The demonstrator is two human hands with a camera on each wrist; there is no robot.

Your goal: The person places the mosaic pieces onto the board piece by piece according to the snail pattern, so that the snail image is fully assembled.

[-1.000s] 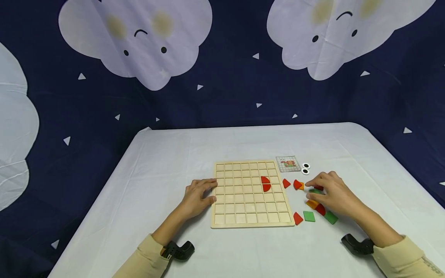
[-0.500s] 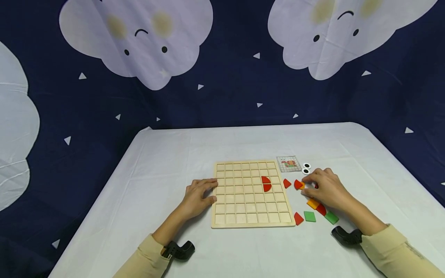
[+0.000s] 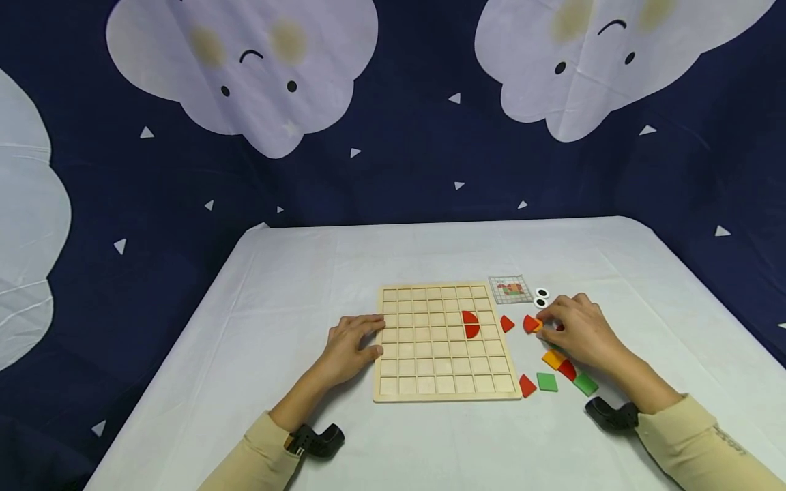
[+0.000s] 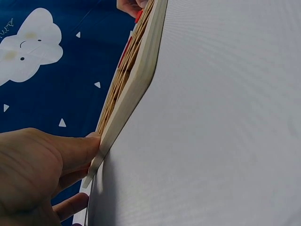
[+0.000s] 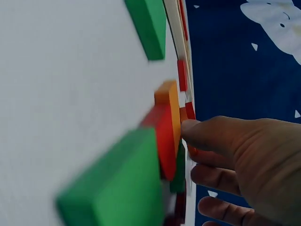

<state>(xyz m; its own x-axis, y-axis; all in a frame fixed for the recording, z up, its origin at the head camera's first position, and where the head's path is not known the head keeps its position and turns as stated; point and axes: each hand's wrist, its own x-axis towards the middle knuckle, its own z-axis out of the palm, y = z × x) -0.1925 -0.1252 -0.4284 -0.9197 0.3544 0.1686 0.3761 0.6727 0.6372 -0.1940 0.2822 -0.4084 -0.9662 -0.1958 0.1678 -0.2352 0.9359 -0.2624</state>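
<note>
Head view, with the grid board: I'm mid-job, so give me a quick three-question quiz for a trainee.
1. Multiple choice: which edge of the grid board does the left hand touch? A) far B) left C) right
2. True or false: the red pieces on the board lie in its leftmost column.
3. Fill in: beside the picture card lie two ___-and-white discs.

Key: 1. B. 2. False; they lie nearer the right edge. 3. Black.
</note>
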